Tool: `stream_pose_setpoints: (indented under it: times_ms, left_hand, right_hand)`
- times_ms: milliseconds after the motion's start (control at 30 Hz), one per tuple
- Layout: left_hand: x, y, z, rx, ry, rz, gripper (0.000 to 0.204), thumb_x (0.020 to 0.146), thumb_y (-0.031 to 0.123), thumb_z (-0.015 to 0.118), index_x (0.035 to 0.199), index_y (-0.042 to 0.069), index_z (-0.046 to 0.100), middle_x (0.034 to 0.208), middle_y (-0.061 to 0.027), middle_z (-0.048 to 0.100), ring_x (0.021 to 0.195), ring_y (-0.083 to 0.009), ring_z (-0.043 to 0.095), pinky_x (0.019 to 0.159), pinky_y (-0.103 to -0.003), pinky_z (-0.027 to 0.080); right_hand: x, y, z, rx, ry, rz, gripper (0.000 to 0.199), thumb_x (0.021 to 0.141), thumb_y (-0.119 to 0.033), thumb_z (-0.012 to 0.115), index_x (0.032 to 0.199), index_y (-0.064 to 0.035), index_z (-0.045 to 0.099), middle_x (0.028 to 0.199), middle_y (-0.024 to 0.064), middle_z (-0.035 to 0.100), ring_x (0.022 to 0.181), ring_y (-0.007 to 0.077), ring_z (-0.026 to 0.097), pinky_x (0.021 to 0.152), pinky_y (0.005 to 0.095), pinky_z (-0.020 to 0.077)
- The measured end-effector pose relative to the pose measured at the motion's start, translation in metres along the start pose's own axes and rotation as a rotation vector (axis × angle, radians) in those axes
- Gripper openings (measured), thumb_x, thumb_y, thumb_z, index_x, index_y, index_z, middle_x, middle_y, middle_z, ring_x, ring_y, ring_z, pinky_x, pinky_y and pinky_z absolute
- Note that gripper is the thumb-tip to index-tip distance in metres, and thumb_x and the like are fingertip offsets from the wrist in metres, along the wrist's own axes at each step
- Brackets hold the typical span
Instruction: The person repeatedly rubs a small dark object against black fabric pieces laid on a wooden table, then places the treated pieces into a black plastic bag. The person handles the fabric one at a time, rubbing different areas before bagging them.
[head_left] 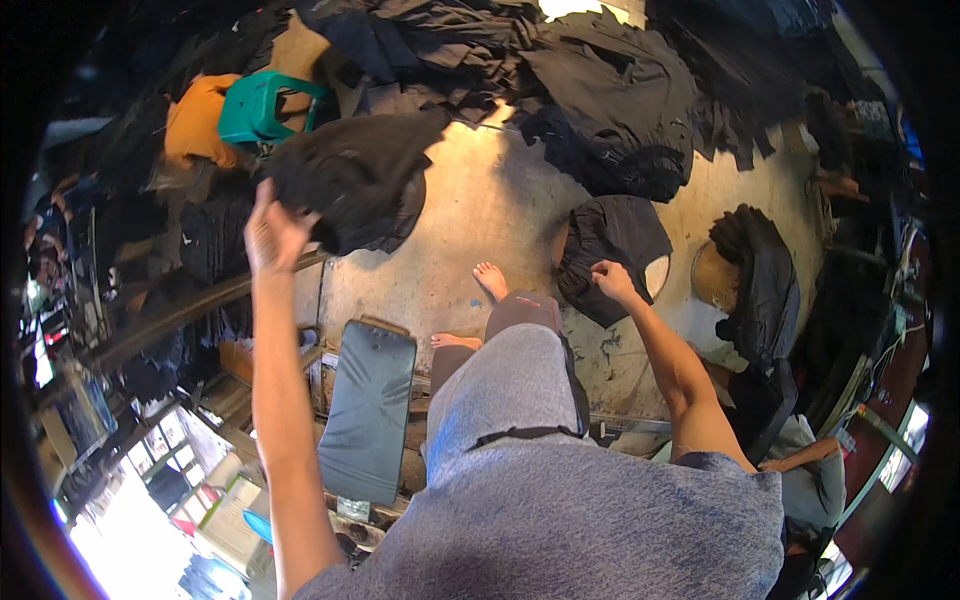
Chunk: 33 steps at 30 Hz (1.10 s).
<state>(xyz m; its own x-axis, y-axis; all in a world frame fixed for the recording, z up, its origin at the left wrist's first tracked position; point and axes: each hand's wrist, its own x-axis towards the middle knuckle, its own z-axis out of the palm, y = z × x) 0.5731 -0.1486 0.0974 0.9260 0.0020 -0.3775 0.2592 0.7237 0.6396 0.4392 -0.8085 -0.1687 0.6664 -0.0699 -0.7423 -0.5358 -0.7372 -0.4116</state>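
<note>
Black cloth [350, 170] against and beyond the left hand [277, 232]; whether gripped or merely touched, cannot tell. Stretched nearly straight on that side, fingers upward. Bent at the elbow on the other, with the right hand [614, 282] curled at the near edge of a draped dark cloth [612, 235]; whether pinching it, cannot tell. Between both grips, open room on pale floor [450, 215]. Beyond the left grip, a green stool [243, 118]; short of it, a wooden beam [200, 312] and a grey padded board [365, 410].
</note>
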Motion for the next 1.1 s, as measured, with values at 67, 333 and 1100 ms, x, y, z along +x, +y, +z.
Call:
stream_pose_setpoints:
  times_ms: [67,333,1100]
  left_hand:
    - [-0.004,0.026,-0.032,-0.159,-0.364,-0.134,0.055,0.118,0.042,0.055,0.161,0.009,0.057,0.169,-0.0155,0.056,0.157,-0.0359,0.050,0.126,-0.064,0.039]
    - [-0.103,0.001,-0.216,0.453,1.166,-0.163,0.057,0.104,0.053,0.079,0.144,0.014,0.065,0.150,-0.0028,0.070,0.131,-0.0203,0.067,0.106,-0.046,0.055]
    - [-0.145,-0.301,0.139,1.320,-0.383,0.068,0.098,0.084,0.056,0.092,0.152,-0.005,0.056,0.126,-0.0223,0.077,0.115,-0.0444,0.073,0.102,-0.052,0.058]
  right_hand:
    - [0.019,0.007,-0.011,-0.159,0.082,0.020,0.028,0.102,-0.025,0.075,0.126,-0.0118,0.080,0.125,0.0143,0.082,0.120,0.0364,0.078,0.104,0.0464,0.0604]
    - [0.110,-0.014,-0.027,-0.733,-0.194,-0.060,0.072,0.101,-0.019,0.075,0.166,-0.0094,0.046,0.181,0.0103,0.034,0.148,0.0389,0.060,0.121,0.0489,0.0519]
    - [-0.092,-0.266,-0.164,-0.615,-0.808,-0.562,0.028,0.097,-0.029,0.089,0.100,-0.0035,0.077,0.081,0.0013,0.073,0.073,0.0117,0.066,0.068,0.0324,0.0525]
